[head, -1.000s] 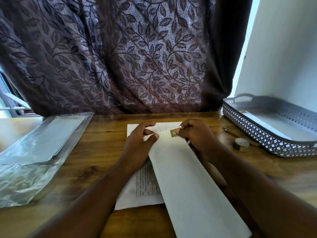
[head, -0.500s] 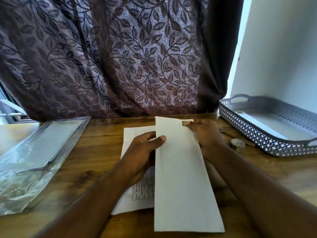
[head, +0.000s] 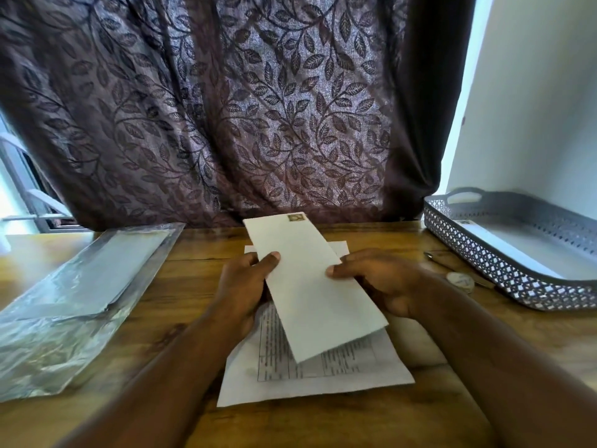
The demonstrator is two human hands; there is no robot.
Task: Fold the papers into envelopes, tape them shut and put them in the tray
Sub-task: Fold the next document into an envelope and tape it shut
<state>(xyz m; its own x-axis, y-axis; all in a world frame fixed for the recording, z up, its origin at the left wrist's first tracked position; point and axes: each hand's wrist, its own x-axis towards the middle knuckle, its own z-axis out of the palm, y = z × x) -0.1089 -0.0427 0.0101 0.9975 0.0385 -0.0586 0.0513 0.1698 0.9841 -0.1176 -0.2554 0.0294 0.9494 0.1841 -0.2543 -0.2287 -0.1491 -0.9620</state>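
A long white envelope [head: 310, 286] with a small stamp at its far corner is lifted above the table, tilted with its far end to the left. My left hand [head: 248, 286] pinches its left edge and my right hand [head: 378, 279] holds its right edge. Under it a printed paper sheet [head: 323, 373] lies flat on the wooden table [head: 181, 305]. A grey perforated tray [head: 504, 273] stands at the right with a white envelope lying inside. A small roll of tape [head: 460, 281] rests in front of the tray.
A clear plastic sleeve [head: 74, 302] with white sheets inside lies at the left. A pen [head: 442, 258] sits between the tape and the tray. A dark leaf-patterned curtain hangs behind the table. A white wall stands at the right.
The envelope has been lifted and turned, so its far end now leans left. My right hand has slid from the stamped top corner down to the right edge.
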